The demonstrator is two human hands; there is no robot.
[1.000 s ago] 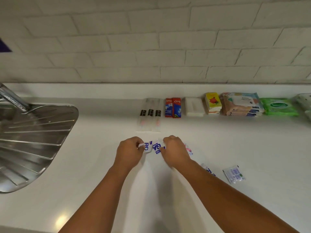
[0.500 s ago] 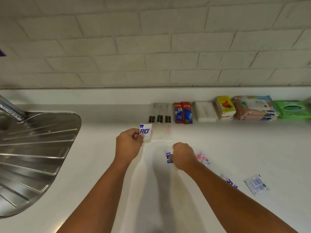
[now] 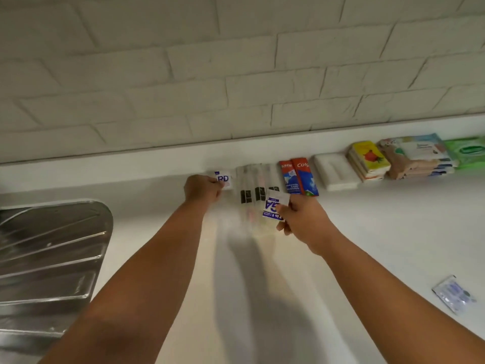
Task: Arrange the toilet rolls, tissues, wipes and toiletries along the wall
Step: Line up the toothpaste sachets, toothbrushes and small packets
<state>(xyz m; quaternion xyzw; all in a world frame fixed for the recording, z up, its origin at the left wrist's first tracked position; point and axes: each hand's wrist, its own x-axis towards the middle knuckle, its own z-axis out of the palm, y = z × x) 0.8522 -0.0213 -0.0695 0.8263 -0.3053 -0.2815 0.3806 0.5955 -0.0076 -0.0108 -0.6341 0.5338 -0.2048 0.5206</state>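
Observation:
My left hand (image 3: 202, 190) pinches a small white and blue sachet (image 3: 223, 179) at the foot of the wall, just left of the clear-wrapped toothbrushes (image 3: 253, 185). My right hand (image 3: 301, 219) grips a second white and blue sachet (image 3: 274, 208), held over the near ends of the toothbrushes. Along the wall to the right lie two red and blue toothpaste boxes (image 3: 299, 179), a white soap bar (image 3: 334, 171), a yellow tissue pack (image 3: 368, 160), a stack of wipes packs (image 3: 417, 156) and a green wipes pack (image 3: 468, 153).
A steel sink drainer (image 3: 49, 258) fills the left side of the white counter (image 3: 367, 232). One clear sachet (image 3: 452, 294) lies loose on the counter at the far right. The tiled wall (image 3: 236, 74) rises behind the row.
Both hands have moved forward to the wall. My left hand carried its sachet up beside the toothbrushes. My right hand lifted the other sachet off the counter.

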